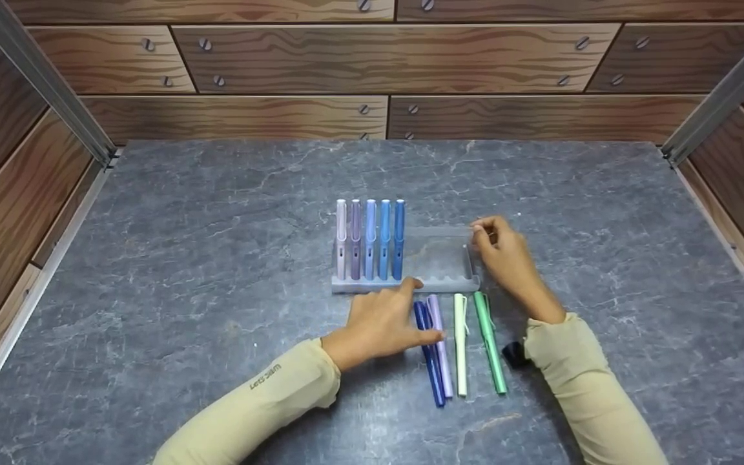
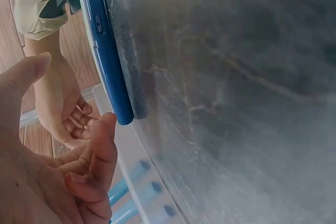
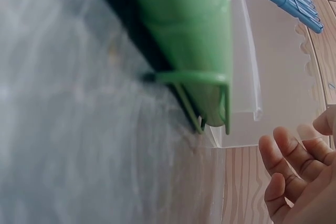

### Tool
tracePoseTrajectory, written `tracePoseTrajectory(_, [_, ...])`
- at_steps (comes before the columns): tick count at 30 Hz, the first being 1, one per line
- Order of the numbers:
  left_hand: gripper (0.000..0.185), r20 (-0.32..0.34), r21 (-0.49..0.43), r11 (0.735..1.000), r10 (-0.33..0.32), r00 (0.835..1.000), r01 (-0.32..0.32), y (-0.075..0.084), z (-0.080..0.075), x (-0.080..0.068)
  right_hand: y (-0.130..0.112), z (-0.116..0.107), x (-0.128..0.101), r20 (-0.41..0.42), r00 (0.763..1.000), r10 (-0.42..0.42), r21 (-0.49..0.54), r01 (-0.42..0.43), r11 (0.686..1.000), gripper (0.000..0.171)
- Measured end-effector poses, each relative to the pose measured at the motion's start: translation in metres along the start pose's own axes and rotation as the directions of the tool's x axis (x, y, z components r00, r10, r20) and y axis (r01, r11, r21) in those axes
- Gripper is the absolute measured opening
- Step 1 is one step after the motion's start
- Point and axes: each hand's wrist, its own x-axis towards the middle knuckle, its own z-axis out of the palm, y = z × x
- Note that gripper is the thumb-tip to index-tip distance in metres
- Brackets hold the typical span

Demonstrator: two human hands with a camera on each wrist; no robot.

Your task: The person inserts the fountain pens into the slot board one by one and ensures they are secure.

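A clear pen stand (image 1: pixel 440 284) holds several capped pens upright on its left side, running from pale lilac to blue (image 1: pixel 399 239). My left hand (image 1: pixel 382 323) has its index finger stretched to the stand's front edge, its thumb above the loose pens. At the stand's back right corner, my right hand (image 1: pixel 504 252) pinches the clear panel (image 3: pixel 283 93) between thumb and finger. In front lie a dark blue pen (image 1: pixel 429 355), a lavender pen (image 1: pixel 440 349), a pale cream pen (image 1: pixel 460 345) and a green pen (image 1: pixel 490 342). The left thumb hides part of the lavender pen.
The stand and pens are on a grey marbled table (image 1: pixel 217 226). A small black object (image 1: pixel 515 354) is beside the right cuff. Wood-patterned panels (image 1: pixel 398 58) and metal posts (image 1: pixel 55 84) border the table.
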Motion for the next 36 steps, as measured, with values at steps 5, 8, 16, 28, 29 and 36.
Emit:
tracePoseTrajectory(5, [0.085, 0.043, 0.003, 1.000, 0.008, 0.999, -0.008, 0.000, 0.002, 0.000, -0.001, -0.001, 0.000, -0.007, 1.000, -0.008, 0.002, 0.008, 1.000, 0.020])
tracePoseTrajectory(8, [0.085, 0.063, 0.013, 1.000, 0.009, 0.998, -0.010, -0.001, 0.003, 0.000, -0.001, -0.001, -0.001, -0.011, 1.000, -0.018, -0.004, 0.018, 1.000, 0.019])
tracePoseTrajectory(16, [0.082, 0.113, 0.022, 0.999, -0.037, 0.993, 0.034, -0.001, 0.007, 0.004, -0.001, -0.001, -0.001, -0.014, 1.000, -0.022, -0.003, 0.022, 1.000, 0.019])
tracePoseTrajectory(28, [0.080, 0.147, -0.075, 0.995, -0.047, 0.988, 0.058, -0.002, 0.011, 0.007, -0.001, 0.000, 0.000, -0.029, 0.999, -0.032, -0.021, 0.032, 0.999, 0.019])
tracePoseTrajectory(29, [0.079, 0.150, -0.081, 0.995, -0.045, 0.988, 0.058, -0.002, 0.011, 0.008, -0.001, 0.000, 0.000, -0.029, 0.999, -0.032, -0.022, 0.032, 0.999, 0.019])
tracePoseTrajectory(36, [0.075, 0.171, -0.089, 0.994, -0.044, 0.984, 0.060, -0.004, 0.012, 0.010, -0.001, 0.000, -0.001, -0.016, 1.000, -0.022, -0.012, 0.022, 1.000, 0.019])
